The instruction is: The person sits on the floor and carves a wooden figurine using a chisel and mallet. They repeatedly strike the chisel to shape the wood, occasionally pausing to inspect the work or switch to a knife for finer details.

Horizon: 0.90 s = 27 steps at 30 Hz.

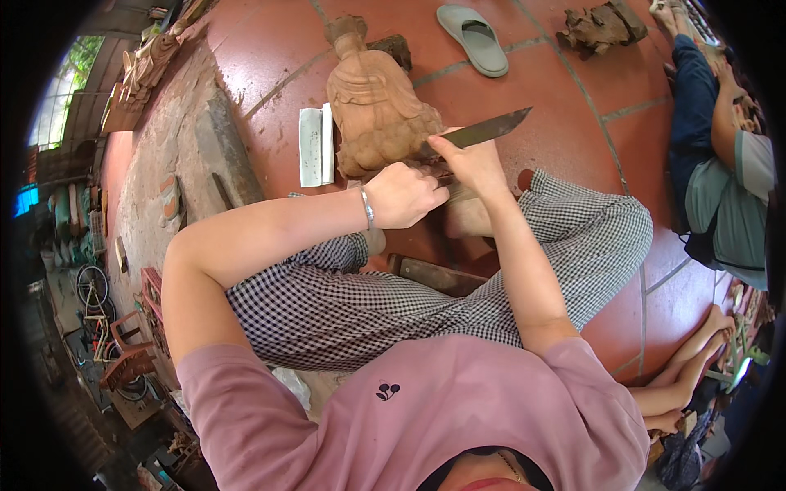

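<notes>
A carved wooden seated-figure statue lies on the red tile floor in front of me, its base toward my hands. My right hand grips a broad-bladed knife close to the near end of its blade, thumb on the near face. The pointed tip reaches out to the upper right. Just left of it, my left hand, with a silver bracelet at the wrist, is curled into a fist near the statue's base. What its fingers hold is hidden. The knife's handle cannot be made out.
Two pale rectangular blocks lie left of the statue. A grey-green slipper and a rough wood chunk are beyond it. A brown wooden piece lies between my crossed legs. People sit at the right; a bicycle stands far left.
</notes>
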### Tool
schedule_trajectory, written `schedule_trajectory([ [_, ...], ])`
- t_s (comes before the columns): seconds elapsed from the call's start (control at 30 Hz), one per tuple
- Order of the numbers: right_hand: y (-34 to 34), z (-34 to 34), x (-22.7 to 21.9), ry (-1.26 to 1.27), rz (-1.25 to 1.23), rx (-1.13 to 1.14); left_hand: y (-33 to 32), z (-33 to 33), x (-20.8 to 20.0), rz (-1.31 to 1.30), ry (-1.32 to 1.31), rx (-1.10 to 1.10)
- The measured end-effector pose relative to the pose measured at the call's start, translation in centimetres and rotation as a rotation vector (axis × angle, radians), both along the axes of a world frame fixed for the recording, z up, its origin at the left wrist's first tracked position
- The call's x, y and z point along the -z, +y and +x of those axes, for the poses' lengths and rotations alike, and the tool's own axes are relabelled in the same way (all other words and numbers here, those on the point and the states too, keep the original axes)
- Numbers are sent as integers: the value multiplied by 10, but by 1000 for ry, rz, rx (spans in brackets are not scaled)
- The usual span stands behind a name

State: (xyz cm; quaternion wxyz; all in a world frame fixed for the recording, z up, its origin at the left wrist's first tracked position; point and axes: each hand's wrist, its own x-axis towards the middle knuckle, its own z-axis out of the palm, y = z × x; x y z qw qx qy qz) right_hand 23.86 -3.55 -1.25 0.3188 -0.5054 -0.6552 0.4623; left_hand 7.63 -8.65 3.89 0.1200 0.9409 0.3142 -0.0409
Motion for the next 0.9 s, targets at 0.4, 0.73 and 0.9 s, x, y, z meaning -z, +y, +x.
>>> schedule_trajectory([
  [0.4, 9, 3, 17, 36, -116, 38, 1, 0, 0, -31, 77, -2],
  [0.73, 2, 2, 3, -6, -53, 16, 3, -4, 1, 20, 85, 60],
  [0.9, -4, -3, 0, 107, -50, 72, 16, -15, 2, 217, -79, 359],
])
